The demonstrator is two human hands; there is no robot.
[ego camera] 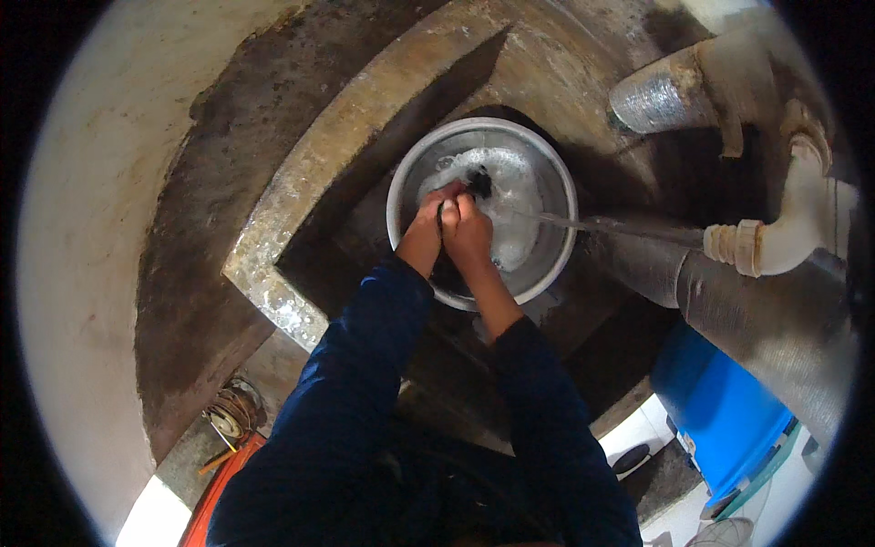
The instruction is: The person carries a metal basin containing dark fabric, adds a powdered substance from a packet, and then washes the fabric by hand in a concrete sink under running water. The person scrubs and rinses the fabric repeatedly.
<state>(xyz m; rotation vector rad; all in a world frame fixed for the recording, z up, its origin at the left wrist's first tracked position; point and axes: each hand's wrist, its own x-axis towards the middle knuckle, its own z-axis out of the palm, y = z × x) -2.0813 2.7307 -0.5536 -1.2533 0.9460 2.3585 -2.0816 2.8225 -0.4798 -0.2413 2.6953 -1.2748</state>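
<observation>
My left hand and my right hand are pressed together, fingers curled, over a round metal basin of foamy water. A dark, wet item pokes out just past my fingers, and both fists appear closed on it. It looks like soft cloth, though most of it is hidden by my hands and the suds. From the right, a thin stream of water runs into the basin out of a white plastic pipe elbow.
The basin stands inside a wet concrete trough with a raised rim. Thick wrapped pipes enter from the right. A blue plastic container is at lower right; a coil of wire and a red object lie at lower left.
</observation>
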